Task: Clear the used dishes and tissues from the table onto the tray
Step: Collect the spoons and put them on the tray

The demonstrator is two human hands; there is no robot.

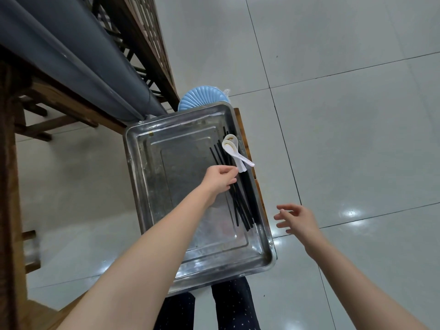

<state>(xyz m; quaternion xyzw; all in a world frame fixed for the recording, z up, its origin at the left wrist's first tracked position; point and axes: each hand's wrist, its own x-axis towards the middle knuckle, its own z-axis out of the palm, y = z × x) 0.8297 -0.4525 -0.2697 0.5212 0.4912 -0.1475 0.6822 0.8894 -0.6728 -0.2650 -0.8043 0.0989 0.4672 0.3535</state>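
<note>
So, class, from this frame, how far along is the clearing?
Done: black chopsticks and white spoons lie in the metal tray. In hand: the left hand is at the spoon handles, grip unclear; the right hand hovers open. Left: no bowls or tissues on the tray.

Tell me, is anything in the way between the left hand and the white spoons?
No, nothing I can see. The left hand is right beside the handles of the white spoons, which lie over the black chopsticks in the metal tray. Whether its fingers touch them, I cannot tell.
</note>
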